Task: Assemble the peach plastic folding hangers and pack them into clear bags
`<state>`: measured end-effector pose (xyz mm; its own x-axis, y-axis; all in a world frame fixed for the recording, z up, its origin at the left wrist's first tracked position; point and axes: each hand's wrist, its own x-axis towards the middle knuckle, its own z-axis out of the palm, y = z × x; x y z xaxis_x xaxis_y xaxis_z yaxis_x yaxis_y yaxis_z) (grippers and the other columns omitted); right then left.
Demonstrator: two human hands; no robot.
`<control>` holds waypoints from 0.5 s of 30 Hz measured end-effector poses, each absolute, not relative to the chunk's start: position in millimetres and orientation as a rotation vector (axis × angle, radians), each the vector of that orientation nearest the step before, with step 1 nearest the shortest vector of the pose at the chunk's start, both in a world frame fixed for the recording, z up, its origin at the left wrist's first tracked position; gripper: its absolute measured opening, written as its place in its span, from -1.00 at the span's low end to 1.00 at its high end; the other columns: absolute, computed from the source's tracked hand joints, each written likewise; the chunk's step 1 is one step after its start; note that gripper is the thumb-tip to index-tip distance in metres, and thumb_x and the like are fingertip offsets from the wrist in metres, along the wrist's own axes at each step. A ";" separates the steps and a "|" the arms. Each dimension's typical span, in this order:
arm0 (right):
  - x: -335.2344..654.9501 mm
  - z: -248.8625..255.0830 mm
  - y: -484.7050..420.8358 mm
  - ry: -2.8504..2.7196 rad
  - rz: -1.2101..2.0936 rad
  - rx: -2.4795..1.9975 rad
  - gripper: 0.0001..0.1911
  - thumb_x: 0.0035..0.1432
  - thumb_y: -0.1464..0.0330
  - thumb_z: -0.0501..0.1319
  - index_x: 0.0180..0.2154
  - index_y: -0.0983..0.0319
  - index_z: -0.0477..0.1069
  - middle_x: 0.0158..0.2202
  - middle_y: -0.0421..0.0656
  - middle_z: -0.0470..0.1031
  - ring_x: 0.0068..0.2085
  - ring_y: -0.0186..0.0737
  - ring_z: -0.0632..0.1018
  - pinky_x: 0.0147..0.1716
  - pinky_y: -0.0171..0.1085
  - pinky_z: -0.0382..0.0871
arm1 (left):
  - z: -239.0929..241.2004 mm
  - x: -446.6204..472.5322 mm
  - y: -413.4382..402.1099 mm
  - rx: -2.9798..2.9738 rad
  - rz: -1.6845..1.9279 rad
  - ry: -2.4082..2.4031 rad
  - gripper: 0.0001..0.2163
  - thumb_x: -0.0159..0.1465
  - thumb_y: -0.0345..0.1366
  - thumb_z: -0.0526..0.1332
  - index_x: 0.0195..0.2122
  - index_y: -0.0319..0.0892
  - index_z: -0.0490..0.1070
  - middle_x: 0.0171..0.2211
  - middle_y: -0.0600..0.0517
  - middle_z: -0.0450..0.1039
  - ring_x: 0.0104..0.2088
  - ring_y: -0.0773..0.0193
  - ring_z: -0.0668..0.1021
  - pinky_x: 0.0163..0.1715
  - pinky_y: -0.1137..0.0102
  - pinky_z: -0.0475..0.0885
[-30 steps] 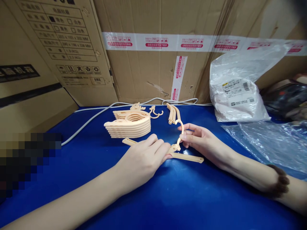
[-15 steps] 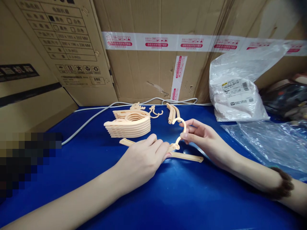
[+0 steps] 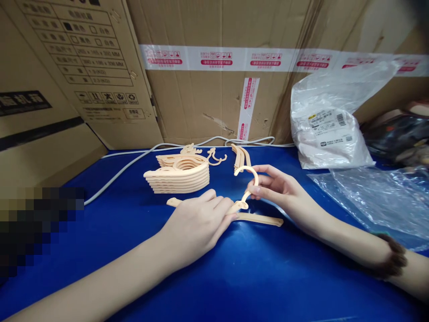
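My left hand (image 3: 201,221) is closed around the middle of a pale peach plastic hanger arm (image 3: 173,202), hiding much of it. My right hand (image 3: 276,188) pinches a curved hanger hook (image 3: 255,177) between thumb and fingers. The hook's lower end meets the held arm just beyond my left fingertips; whether they are locked together I cannot tell. Another straight hanger arm (image 3: 261,219) reaches out to the right below the hook. Behind my left hand stands a neat stack of hanger pieces (image 3: 177,182).
Loose hooks (image 3: 217,156) and several curved arms (image 3: 239,156) lie at the back of the blue table (image 3: 234,281). A white cable (image 3: 124,172) runs along cardboard boxes (image 3: 201,103). At right are a white plastic parcel (image 3: 331,134) and clear plastic film (image 3: 368,201).
My right hand has tilted the hook slightly to the left, its tip moving leftward. My left hand keeps its hold on the arm, and the view has shifted a little.
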<state>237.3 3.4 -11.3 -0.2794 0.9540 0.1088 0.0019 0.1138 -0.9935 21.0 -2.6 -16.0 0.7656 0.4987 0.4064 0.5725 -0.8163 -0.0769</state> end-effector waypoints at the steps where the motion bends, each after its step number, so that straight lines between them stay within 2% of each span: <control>1: 237.3 -11.2 3.3 -1.491 1.311 -0.991 -0.66 0.15 0.32 0.30 -0.07 0.18 0.26 -0.35 -0.25 0.48 -0.29 -0.30 0.51 -0.15 -0.21 0.39 | -14.7 21.2 -3.5 -2.817 -0.532 -0.924 -0.70 0.47 -0.25 -0.06 -0.27 -0.21 0.41 -0.42 0.03 0.47 -0.40 0.20 0.46 -0.46 0.36 0.23; 4: 237.5 -11.0 3.0 -1.550 1.261 -0.971 -0.65 0.17 0.32 0.28 -0.04 0.19 0.26 -0.35 -0.24 0.48 -0.25 -0.26 0.53 -0.11 -0.18 0.40 | -9.4 21.7 -5.8 -2.964 -0.450 -1.185 -0.71 0.46 -0.18 -0.04 -0.23 -0.17 0.42 -0.36 0.03 0.51 -0.34 0.18 0.51 -0.44 0.37 0.25; 8: 238.0 -10.5 0.2 -1.701 1.093 -0.941 -0.66 0.21 0.33 0.26 0.00 0.20 0.27 -0.29 -0.21 0.51 -0.24 -0.28 0.53 -0.14 -0.22 0.40 | -3.3 20.4 -5.7 -3.171 -0.606 -1.441 -0.78 0.42 -0.13 0.04 -0.13 -0.06 0.42 -0.25 0.11 0.54 -0.26 0.23 0.55 -0.34 0.40 0.29; 11: 237.7 -9.2 -4.6 -1.805 0.981 -0.938 -0.66 0.21 0.35 0.28 0.00 0.20 0.28 -0.32 -0.24 0.52 -0.27 -0.31 0.54 -0.17 -0.27 0.41 | -1.7 19.8 -3.1 -3.363 -0.759 -1.613 -0.78 0.38 -0.11 0.10 -0.25 -0.08 0.46 -0.37 0.16 0.54 -0.36 0.31 0.54 -0.37 0.46 0.30; 15: 237.0 -7.8 -8.6 -1.891 0.900 -0.911 -0.67 0.23 0.34 0.26 0.00 0.19 0.27 -0.34 -0.28 0.53 -0.28 -0.33 0.55 -0.20 -0.30 0.41 | 0.7 22.0 -0.7 -3.521 -0.970 -1.845 -0.83 0.27 -0.19 0.23 -0.36 -0.17 0.49 -0.43 0.11 0.53 -0.40 0.33 0.53 -0.38 0.49 0.33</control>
<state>237.0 -8.6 -7.8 -0.3911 0.8442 0.3666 0.2482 0.4803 -0.8412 22.0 -0.7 0.7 0.5894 0.8066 -0.0444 0.4211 -0.2599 0.8690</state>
